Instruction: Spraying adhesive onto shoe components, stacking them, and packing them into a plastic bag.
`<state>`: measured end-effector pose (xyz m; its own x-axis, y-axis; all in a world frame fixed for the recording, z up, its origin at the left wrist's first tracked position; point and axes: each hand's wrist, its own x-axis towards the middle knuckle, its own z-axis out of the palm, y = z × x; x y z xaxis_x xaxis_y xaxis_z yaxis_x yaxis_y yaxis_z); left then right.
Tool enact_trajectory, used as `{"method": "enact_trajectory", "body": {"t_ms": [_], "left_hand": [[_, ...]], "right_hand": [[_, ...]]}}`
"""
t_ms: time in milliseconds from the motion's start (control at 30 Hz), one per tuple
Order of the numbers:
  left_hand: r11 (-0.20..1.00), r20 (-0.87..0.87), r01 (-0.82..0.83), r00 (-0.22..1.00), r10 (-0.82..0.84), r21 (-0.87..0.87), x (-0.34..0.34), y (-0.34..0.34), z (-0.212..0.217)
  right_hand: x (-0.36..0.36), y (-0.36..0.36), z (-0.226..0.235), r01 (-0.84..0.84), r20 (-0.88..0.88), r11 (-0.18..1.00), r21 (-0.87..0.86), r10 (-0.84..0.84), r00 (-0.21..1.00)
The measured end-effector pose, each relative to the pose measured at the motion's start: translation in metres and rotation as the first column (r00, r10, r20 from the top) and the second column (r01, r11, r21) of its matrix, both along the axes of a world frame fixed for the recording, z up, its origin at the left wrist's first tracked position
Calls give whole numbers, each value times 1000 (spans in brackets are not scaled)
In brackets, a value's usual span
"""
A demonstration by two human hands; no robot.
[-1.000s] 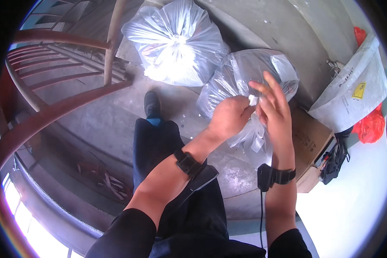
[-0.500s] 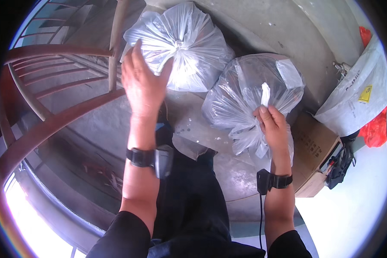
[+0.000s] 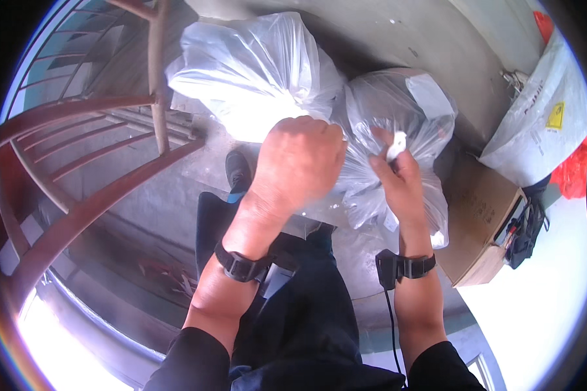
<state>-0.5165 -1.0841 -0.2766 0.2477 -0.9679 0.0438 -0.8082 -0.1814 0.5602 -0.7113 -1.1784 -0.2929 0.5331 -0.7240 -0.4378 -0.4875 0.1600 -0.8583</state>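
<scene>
Two clear plastic bags, bulky and tied or gathered at the top, sit side by side on the floor in front of me. My left hand [image 3: 299, 159] is closed in a fist at the near side of the left plastic bag [image 3: 254, 65], whose creases run toward it; the fingertips are hidden under the hand. My right hand [image 3: 399, 176] has its thumb and fingers curled about the white twisted top [image 3: 396, 146] of the right plastic bag [image 3: 378, 98]. Both bags' contents are hard to make out.
A brown stair railing [image 3: 111, 159] curves along the left. To the right stand a cardboard box [image 3: 479, 208], a white sack [image 3: 538, 124] and a red plastic bag [image 3: 571, 174]. A dark bundle [image 3: 527, 229] lies by the box. A concrete wall [image 3: 450, 45] rises behind the bags.
My left hand has moved right and nearer, going from open to closed. The left bag's top has been drawn toward it. My right hand has shifted slightly left at the right bag's top.
</scene>
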Motion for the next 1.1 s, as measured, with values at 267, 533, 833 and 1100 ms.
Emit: {"method": "enact_trajectory", "body": {"t_ms": [267,533,833,1100], "left_hand": [[971,31,240,970,-240,5,-59,-25,18],[920,-78,379,919,-387,-99,-38,-47,24],[941,207,254,931,-301,223,-9,-30,-8],[963,170,245,960,-224,-114,-39,-30,-47]], "right_hand": [[-6,6,-7,-19,395,993,120,-30,918],[-22,4,-20,-35,373,999,-24,41,927],[-31,-5,-23,161,333,885,436,-325,885],[-55,-6,-34,1,432,978,209,-93,897]]}}
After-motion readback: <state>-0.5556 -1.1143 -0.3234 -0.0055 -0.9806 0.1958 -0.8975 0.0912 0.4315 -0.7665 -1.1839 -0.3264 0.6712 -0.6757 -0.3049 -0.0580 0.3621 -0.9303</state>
